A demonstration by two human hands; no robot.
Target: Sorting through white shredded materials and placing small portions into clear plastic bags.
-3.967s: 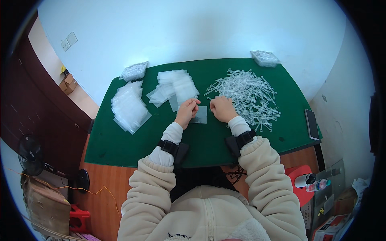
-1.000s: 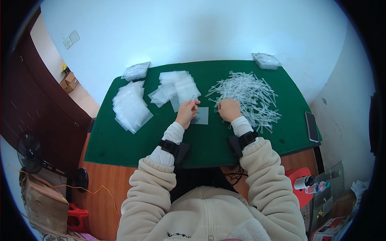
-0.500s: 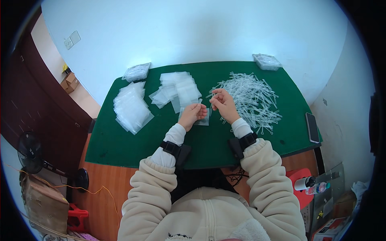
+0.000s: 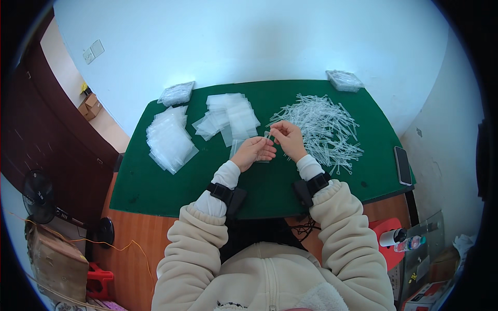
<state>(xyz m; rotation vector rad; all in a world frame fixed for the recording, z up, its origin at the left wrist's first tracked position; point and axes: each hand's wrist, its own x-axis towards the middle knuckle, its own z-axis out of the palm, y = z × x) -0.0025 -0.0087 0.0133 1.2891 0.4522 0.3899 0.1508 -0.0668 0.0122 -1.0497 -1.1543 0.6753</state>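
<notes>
Closing in, right hand has met left hand (apart moments earlier); both apparently pinch the same clear sticks, so gathering is now two-handed, over a clear bag on the worktop, left of the stick pile

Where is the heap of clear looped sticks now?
In the head view, the heap of clear looped sticks lies on the green tabletop's right side, by the right hand and left of the smartphone.
</notes>
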